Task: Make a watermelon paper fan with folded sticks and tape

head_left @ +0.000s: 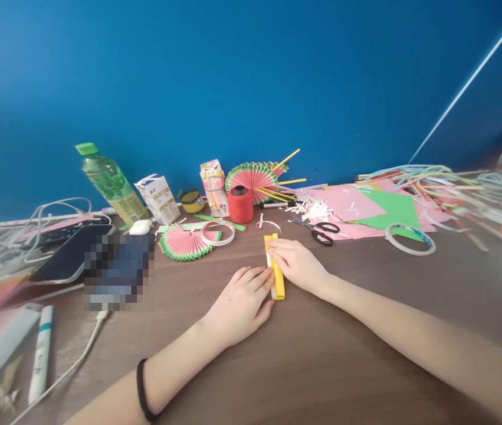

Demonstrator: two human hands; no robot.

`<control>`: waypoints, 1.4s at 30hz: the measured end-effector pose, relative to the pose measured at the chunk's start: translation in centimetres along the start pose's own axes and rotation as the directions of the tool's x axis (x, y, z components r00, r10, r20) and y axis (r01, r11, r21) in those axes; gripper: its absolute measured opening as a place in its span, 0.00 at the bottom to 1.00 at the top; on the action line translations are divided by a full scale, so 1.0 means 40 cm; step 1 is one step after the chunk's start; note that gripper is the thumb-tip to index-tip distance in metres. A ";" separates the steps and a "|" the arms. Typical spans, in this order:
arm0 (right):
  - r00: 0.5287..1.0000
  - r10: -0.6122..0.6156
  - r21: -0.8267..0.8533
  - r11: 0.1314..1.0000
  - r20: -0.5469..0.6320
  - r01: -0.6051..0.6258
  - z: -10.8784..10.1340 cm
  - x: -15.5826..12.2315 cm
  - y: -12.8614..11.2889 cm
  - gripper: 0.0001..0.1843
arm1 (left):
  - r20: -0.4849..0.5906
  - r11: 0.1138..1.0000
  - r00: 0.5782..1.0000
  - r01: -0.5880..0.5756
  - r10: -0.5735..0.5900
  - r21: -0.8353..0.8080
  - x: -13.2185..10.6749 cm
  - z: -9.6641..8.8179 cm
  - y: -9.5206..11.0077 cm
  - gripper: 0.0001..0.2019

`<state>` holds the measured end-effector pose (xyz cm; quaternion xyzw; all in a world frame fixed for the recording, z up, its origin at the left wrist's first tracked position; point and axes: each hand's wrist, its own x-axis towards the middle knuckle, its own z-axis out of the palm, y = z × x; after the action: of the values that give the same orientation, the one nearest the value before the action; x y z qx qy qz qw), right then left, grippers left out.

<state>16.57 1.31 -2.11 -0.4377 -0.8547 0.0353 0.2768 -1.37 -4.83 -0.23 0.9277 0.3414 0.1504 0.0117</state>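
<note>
A narrow folded strip of yellow paper (279, 287) with a white edge along its left side lies on the brown table. My left hand (242, 301) rests beside it, fingers stretched out and fingertips touching the white edge, the thumb apart near its lower end. From the right, my right hand (297, 264) has its bent fingers closed over the upper part of the strip; its thumb is partly hidden. Beyond the paper lie a white loop of tape (217, 234), a pink-and-green pleated paper fan (184, 243) and black-handled scissors (322, 233).
A red thread spool (240, 205), a carton (158, 198) and a green-capped bottle (111, 183) stand along the blue wall. Pink and green paper sheets (387, 212) and a tape roll (410, 241) lie right. A phone (122, 268), cable (85, 351) and marker (41, 354) lie left.
</note>
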 end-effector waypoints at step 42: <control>0.966 -0.171 0.227 0.950 -0.194 0.213 -0.027 -0.013 -0.059 0.32 | -0.106 0.757 0.883 0.324 -0.458 -0.568 0.005 -0.073 -0.106 0.07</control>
<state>15.63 -0.75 -0.70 -0.3159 -0.8552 0.0757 0.4038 -4.74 -1.70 2.10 0.7693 0.4719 0.3434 0.2598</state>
